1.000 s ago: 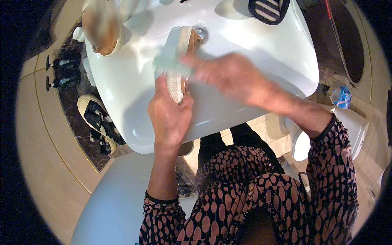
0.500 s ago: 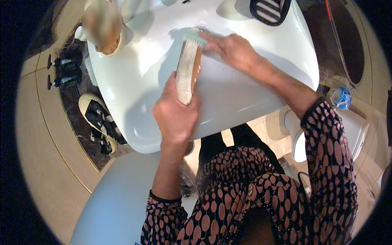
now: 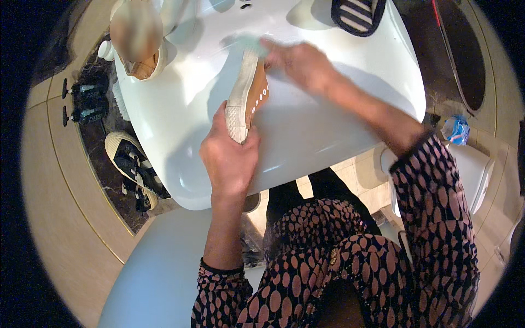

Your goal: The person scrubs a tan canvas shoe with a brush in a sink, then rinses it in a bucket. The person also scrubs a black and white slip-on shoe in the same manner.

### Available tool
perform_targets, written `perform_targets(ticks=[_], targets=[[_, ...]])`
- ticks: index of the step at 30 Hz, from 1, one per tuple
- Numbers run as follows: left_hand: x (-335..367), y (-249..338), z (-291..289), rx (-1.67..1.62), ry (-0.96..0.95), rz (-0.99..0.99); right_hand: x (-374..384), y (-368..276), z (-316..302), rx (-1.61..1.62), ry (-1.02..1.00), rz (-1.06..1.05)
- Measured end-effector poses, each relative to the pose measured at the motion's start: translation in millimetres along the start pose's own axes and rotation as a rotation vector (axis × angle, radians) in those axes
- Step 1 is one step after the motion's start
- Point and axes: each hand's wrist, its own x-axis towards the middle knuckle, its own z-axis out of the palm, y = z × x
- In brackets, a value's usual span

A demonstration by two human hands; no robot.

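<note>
Over the white washbasin (image 3: 306, 136), my left hand (image 3: 228, 164) is wrapped round the toe end of a brown sneaker (image 3: 255, 90) with a white rubber sole. The sneaker is on its side, so the sole edge and a row of white eyelets show. My right hand (image 3: 303, 63) is closed on a pale green brush (image 3: 250, 42), smeared by motion, at the sneaker's far end. How the fingers grip the brush is hard to make out. At the basin's far left stands another brown shoe (image 3: 146, 68) with a pale sole, partly blurred.
A black-and-white striped item (image 3: 358, 16) lies on the basin's far right. Left of the basin, a dark marble ledge holds black sneakers (image 3: 134, 161), dark pump bottles (image 3: 87, 112) and a white brush (image 3: 120, 101). A blue packet (image 3: 456, 130) and white toilet (image 3: 476, 169) are at right.
My left hand and the sneaker have shifted slightly left and turned, showing more of the brown side and eyelets. The brush stays at the far end, now more blurred along with my right hand.
</note>
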Motion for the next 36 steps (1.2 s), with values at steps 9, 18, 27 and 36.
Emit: perform_targets(ticks=[9,18,27,36], targets=[[0.0,7.7,-3.0,0.042,-0.065,-0.096,17.2,8.1,-1.0,-0.139,0.073,-0.039],[-1.8,2.4,-1.6,-0.016,-0.021,-0.042,10.1,23.5,4.7,-0.161,0.081,-0.019],[-2.5,-0.8,-2.1,0.024,-0.048,-0.054,-30.1,-8.2,8.4,0.097,0.031,-0.199],[0.6,-12.6,-7.1,-0.083,-0.075,-0.174,-38.5,-38.1,15.3,0.289,0.030,-0.396]])
